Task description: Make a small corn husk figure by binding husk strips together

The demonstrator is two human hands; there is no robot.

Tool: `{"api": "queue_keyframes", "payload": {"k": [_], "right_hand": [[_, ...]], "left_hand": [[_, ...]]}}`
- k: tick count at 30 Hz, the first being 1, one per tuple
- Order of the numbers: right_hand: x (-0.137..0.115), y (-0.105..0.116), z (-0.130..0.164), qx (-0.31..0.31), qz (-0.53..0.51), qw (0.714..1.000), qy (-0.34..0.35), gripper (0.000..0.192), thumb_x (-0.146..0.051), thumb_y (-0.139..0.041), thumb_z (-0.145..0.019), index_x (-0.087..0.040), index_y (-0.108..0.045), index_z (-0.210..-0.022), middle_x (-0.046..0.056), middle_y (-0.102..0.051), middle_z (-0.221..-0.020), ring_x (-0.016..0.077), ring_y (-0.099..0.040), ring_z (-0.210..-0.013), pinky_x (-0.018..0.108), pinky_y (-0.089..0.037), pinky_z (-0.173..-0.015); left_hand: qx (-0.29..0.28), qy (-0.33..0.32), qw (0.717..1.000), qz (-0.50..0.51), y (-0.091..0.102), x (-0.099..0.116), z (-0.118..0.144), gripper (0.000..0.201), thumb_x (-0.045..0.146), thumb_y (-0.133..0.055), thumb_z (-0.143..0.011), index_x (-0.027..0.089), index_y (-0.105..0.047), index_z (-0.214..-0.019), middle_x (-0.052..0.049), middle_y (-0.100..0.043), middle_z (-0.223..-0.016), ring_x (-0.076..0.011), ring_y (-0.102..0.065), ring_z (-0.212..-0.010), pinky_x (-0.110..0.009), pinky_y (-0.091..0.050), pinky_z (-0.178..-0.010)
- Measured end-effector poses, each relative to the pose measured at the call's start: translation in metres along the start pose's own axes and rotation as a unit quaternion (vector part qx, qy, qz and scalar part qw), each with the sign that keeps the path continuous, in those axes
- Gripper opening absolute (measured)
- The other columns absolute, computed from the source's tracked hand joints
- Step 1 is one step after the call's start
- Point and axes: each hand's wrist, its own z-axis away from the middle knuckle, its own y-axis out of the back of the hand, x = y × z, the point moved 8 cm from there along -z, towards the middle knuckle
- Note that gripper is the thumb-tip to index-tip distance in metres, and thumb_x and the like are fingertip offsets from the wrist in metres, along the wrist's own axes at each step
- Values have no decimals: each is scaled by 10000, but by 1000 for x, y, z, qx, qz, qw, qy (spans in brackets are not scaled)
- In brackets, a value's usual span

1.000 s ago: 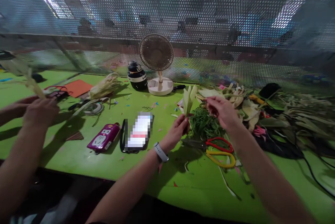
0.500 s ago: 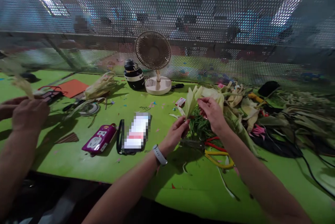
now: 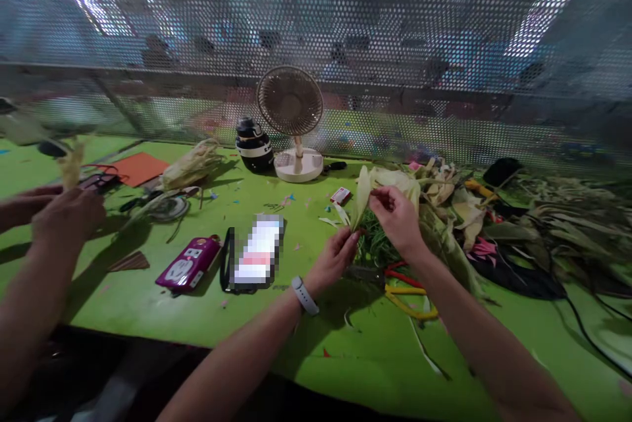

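My left hand point(image 3: 336, 257), with a grey watch on the wrist, pinches the base of a small bunch of pale corn-husk leaves point(image 3: 362, 193) held upright over the green table point(image 3: 276, 316). Just to the right, my right hand point(image 3: 397, 218) grips a larger pale husk leaf point(image 3: 401, 180) and presses it against the bunch. Below both hands lies a heap of thin green strands point(image 3: 378, 245).
Red-handled scissors point(image 3: 405, 275) and yellow-handled scissors point(image 3: 412, 300) lie by the strands. A phone point(image 3: 257, 252), a magenta power strip point(image 3: 186, 263), a small fan point(image 3: 292, 119) and a husk pile point(image 3: 459, 201) sit around. Another person's hands point(image 3: 59, 214) work at far left.
My right hand moved left and up from the husk pile, bringing a large husk leaf against the bunch in my left hand. The other person's hands shifted slightly.
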Motion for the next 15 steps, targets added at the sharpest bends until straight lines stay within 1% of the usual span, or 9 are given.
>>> {"api": "queue_keyframes", "payload": {"k": [3, 5, 6, 8, 10, 12, 13, 14, 15], "right_hand": [[2, -5, 1, -19, -2, 1000, -7, 127, -291, -593, -736, -176, -559, -778, -4, -589, -693, 128, -523, -601, 261, -426, -584], [-4, -4, 4, -11, 8, 1000, 15, 96, -273, -572, -754, -178, -556, -747, -11, -574, -666, 119, -508, -570, 251, -420, -554], [-10, -3, 7, -1, 24, 999, 41, 93, -270, -566, -770, -180, -559, -748, -10, -571, -670, 118, -507, -570, 248, -422, -550], [-28, -3, 15, 10, 74, 990, 121, 79, -257, -562, -798, -188, -575, -761, -1, -572, -699, 121, -518, -598, 248, -434, -567], [-48, -11, 28, -16, 126, 967, 220, 53, -221, -563, -811, -202, -596, -774, 12, -580, -737, 130, -538, -651, 251, -449, -602], [-62, -22, 41, -51, 158, 940, 296, 59, -178, -567, -804, -212, -613, -792, 27, -596, -788, 143, -563, -724, 260, -463, -648], [-66, -24, 47, -60, 160, 932, 319, 70, -163, -570, -795, -213, -618, -807, 37, -607, -831, 151, -573, -764, 268, -469, -671], [-68, -25, 50, -65, 152, 930, 327, 84, -150, -573, -782, -210, -618, -820, 44, -613, -867, 157, -579, -790, 274, -473, -684], [-69, -24, 51, -67, 135, 935, 320, 92, -143, -573, -772, -206, -613, -824, 43, -613, -870, 157, -579, -783, 275, -474, -678]], "left_hand": [[-6, -1, 1000, 2, -1, 0, 1, 429, 549, -608, -768, 138, -570, -889, 84, -302, -551, -38, -272, -464, -190, -193, -408], [-4, -1, 1000, 5, 0, 2, 1, 428, 546, -607, -769, 137, -581, -894, 85, -293, -539, -39, -265, -458, -190, -187, -404], [-1, -1, 1000, 8, 0, 3, 0, 428, 545, -609, -769, 138, -587, -902, 87, -285, -529, -40, -258, -452, -190, -184, -402], [9, -7, 1000, 20, 1, 4, 0, 431, 548, -621, -757, 144, -588, -906, 92, -276, -515, -41, -244, -439, -189, -178, -398], [25, -15, 999, 39, 4, 3, -1, 432, 554, -640, -736, 155, -579, -890, 89, -301, -523, -40, -251, -443, -185, -194, -404], [38, -23, 997, 60, 7, 2, -1, 437, 565, -653, -714, 161, -572, -859, 69, -372, -571, -43, -301, -479, -179, -252, -436], [40, -27, 997, 66, 7, 1, -1, 440, 571, -653, -710, 161, -573, -849, 56, -407, -602, -46, -327, -503, -179, -278, -456], [37, -28, 997, 67, 7, 0, -1, 443, 574, -651, -710, 159, -578, -846, 45, -435, -629, -48, -341, -519, -180, -293, -470], [35, -29, 997, 64, 7, 0, -1, 445, 574, -650, -710, 156, -585, -847, 36, -454, -647, -49, -346, -525, -182, -296, -473]]}}
